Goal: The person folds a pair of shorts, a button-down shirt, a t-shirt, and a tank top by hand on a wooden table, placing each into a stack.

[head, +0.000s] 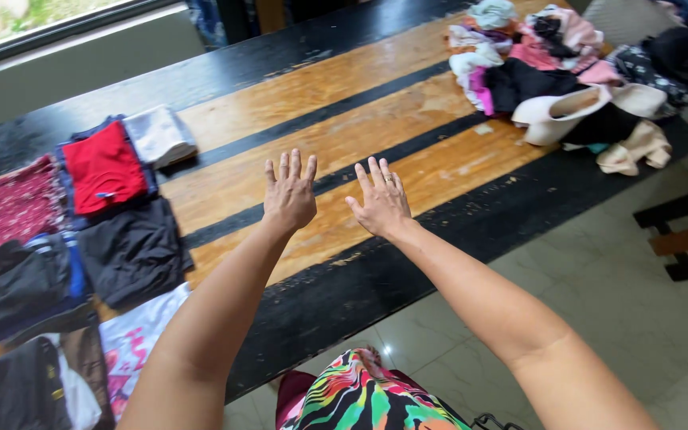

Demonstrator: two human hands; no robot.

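Both my arms stretch out over a long wooden table (344, 87) with black stripes. My left hand (290, 193) is flat, fingers apart, holding nothing, above the bare wood. Close beside it, my right hand (381, 202), a ring on one finger, is also spread and holds nothing. Folded clothes lie to the left: a red garment (105, 169), a black one (133, 253), a white folded piece (159, 135) and a dark red patterned one (21, 199). A heap of unfolded clothes (551, 72) sits at the table's far right end.
More folded garments lie at the lower left, among them a white and pink printed one (133, 342) and dark ones (17, 287). A tiled floor (639, 302) runs along the table's right side. A window (33, 20) is at the top left.
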